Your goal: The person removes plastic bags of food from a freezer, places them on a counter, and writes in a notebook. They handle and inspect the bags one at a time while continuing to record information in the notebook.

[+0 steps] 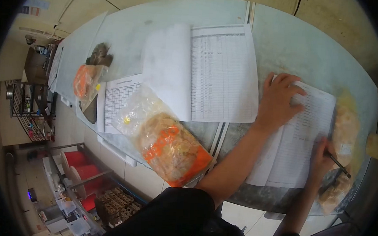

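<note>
My left hand (282, 102) rests with spread fingers on the upper part of a printed list sheet (302, 146). In my right hand (323, 161), a dark pen (340, 165) is gripped at the sheet's right side, its back end pointing down to the right. Beyond my left hand lies a stapled-looking stack of printed table sheets (224, 77) with a blank white page turned over. A clear plastic bag of pale brown food with orange print (174, 149) lies left of my left forearm. What the pen's tip touches is hidden by my right hand.
Several plastic bags of pale food (345, 136) lie along the right edge of the glass-like tabletop (289, 37). Another printed form (116, 98) and a smaller orange-printed bag (86, 83) are at the left. Below stand red round containers (83, 176) and stacked egg trays (121, 207).
</note>
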`<state>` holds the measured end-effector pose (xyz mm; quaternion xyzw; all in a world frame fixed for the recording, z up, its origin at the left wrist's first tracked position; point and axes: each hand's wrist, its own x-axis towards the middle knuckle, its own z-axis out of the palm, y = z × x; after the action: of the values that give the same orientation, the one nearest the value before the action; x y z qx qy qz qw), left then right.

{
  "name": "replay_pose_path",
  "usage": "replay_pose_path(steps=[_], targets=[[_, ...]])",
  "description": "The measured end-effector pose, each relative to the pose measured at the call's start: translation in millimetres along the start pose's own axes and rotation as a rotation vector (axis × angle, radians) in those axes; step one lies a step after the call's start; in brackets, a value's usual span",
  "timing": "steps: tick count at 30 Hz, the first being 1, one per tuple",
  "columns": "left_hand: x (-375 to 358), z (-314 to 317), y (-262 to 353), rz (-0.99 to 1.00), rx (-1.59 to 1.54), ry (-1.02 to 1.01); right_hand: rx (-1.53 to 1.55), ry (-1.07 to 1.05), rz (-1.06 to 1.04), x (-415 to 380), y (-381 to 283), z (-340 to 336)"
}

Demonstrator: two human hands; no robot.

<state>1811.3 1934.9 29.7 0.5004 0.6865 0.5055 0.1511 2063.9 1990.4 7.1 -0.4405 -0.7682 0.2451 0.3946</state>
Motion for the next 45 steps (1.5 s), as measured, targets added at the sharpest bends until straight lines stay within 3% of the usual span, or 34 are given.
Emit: replay_pose_path(steps=[3, 5, 7, 9, 11, 13, 14, 17, 20, 28, 33, 34, 35, 38, 40, 41, 43, 45], targets=[[0, 1, -2, -0.012, -0.011, -0.003, 0.149, 0.055, 0.252, 8, -41, 4], [0, 2, -3, 0.003, -0.036, 0.108, 0.245, -0.156, 0.224, 27, -74, 15], [2, 5, -7, -0.007, -0.205, 0.228, 0.207, -0.307, -0.089, 62, -135, 47], [5, 9, -14, -0.046, -0.52, 0.359, 0.42, -0.379, -0.166, 89, -161, 91], [10, -3, 4, -0.206, -0.621, 0.432, 0.566, -0.386, -0.109, 110, -180, 137], [9, -8, 7, -0.3, -0.7, 0.48, 0.499, -0.411, -0.189, 126, -198, 166], [7, -6, 0, -0.314, -0.729, 0.493, 0.465, -0.422, -0.225, 133, -200, 177], [1, 4, -18, -0.317, -0.683, 0.561, 0.606, -0.38, -0.046, 143, -178, 207], [8, 2, -18, -0.255, -0.568, 0.625, 0.541, -0.388, 0.225, 145, -140, 228], [9, 4, -13, -0.255, -0.669, 0.577, 0.685, -0.275, 0.217, 147, -143, 219], [9, 7, -13, -0.239, -0.602, 0.53, 0.875, 0.042, 0.15, 162, -124, 202], [10, 5, -11, -0.229, -0.546, 0.513, 0.969, 0.138, 0.051, 172, -136, 181], [11, 1, -7, -0.222, -0.488, 0.499, 1.187, 0.037, -0.08, 187, -130, 144], [11, 0, -5, -0.195, -0.388, 0.452, 0.547, 0.096, -0.658, 188, -167, 23], [12, 2, -5, -0.171, -0.36, 0.435, 1.129, 0.05, -0.454, 156, -203, 4], [12, 3, -6, -0.159, -0.354, 0.443, 1.085, 0.148, -0.316, 127, -196, 4], [11, 6, -5, -0.138, -0.353, 0.475, 0.982, 0.067, -0.012, 86, -164, 12], [11, 10, -9, -0.111, -0.358, 0.54, 0.654, -0.12, 0.27, 48, -154, 32]])
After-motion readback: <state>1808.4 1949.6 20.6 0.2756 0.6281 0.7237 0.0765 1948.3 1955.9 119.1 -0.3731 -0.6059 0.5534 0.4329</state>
